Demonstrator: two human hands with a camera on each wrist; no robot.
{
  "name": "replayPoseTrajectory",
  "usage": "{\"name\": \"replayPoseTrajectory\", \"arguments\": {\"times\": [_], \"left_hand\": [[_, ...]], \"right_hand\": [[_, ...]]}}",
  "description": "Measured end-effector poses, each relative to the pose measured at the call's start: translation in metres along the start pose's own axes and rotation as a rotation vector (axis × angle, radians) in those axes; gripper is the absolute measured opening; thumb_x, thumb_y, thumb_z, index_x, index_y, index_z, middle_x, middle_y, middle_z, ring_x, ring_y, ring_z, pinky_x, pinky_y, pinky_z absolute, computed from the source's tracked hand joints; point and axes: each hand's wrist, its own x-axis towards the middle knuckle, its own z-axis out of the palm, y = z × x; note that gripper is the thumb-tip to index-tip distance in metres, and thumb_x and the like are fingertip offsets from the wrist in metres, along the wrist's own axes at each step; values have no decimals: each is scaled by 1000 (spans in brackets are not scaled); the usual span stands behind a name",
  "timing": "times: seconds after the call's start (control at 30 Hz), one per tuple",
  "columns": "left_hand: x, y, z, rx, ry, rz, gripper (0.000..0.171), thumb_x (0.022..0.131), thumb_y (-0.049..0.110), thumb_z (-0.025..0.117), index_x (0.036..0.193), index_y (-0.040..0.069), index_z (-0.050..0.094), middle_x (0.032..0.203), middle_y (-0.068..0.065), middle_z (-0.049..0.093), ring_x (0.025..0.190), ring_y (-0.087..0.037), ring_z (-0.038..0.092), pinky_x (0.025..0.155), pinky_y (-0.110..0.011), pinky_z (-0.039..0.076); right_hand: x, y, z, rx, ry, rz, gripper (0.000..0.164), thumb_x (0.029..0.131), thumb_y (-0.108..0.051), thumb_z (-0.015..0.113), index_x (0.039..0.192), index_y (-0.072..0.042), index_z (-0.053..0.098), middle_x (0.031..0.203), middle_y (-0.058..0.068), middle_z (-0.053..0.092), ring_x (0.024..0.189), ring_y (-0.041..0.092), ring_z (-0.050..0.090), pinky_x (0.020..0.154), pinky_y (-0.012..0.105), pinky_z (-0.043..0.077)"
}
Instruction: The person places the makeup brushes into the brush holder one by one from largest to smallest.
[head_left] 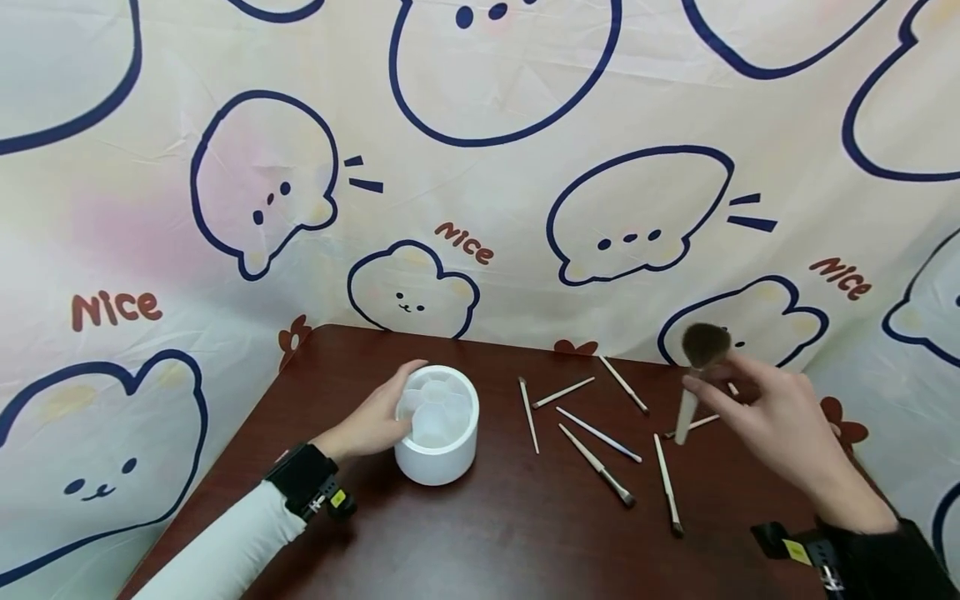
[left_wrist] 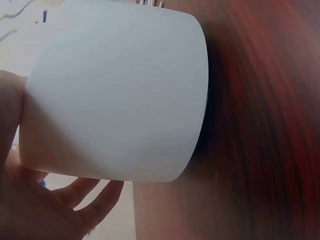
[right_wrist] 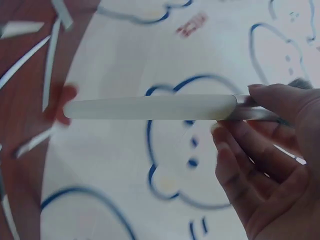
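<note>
A white round brush holder (head_left: pixel 437 462) with several compartments inside its top stands on the dark table. My left hand (head_left: pixel 372 417) grips its left side, the thumb hooked over the rim; in the left wrist view the holder's smooth wall (left_wrist: pixel 115 95) fills much of the picture. Above the table's right part, my right hand (head_left: pixel 780 417) pinches a large makeup brush (head_left: pixel 686 412) near its metal collar, with fluffy dark bristles up and pale handle pointing down. The right wrist view shows that handle (right_wrist: pixel 150 107) sticking out from thumb and fingers.
Several slimmer makeup brushes lie scattered between the hands, among them a flat one (head_left: pixel 592 458), one with a bluish handle (head_left: pixel 600 435) and one near the front (head_left: pixel 666 479). A printed cloth (head_left: pixel 517 192) hangs behind the brown table (head_left: pixel 480 550).
</note>
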Motion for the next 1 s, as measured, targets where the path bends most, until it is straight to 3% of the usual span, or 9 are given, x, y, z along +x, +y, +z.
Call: {"name": "replayPoseTrajectory", "arguments": {"times": [0.2,0.37,0.57,0.83,1.0], "left_hand": [[9,14,22,1,-47,56,74,82,6,63,142,26,26,131,8,42,112,-10,43,90,-44,42],[11,22,35,-1,-79,123,73,81,4,64,142,19,27,129,8,43,112,-8,42,91,-40,41],[11,27,45,-6,-121,185,70,81,5,62,140,20,27,126,8,44,109,-8,44,89,-37,42],[18,27,46,-62,-148,167,78,76,-6,61,139,25,28,125,8,44,108,-11,44,89,-42,40],[20,28,47,-86,-141,131,81,74,-7,63,138,32,31,129,11,44,111,-11,42,91,-45,38]], "right_hand": [[25,-37,11,171,-9,2,27,86,-23,68,111,-30,62,91,-7,67,81,6,60,65,13,45],[41,-80,25,387,-35,-61,19,87,-10,64,105,-16,62,89,1,67,75,15,60,59,19,47],[52,-120,56,586,-51,-77,15,89,-4,60,104,-2,59,93,10,64,79,18,61,67,26,52],[61,-133,97,629,-119,-84,11,89,-6,60,100,-2,59,88,14,65,74,15,62,63,30,53],[62,-111,137,572,-156,-55,10,89,-21,64,97,-16,61,85,0,66,74,12,60,59,32,52]]}}
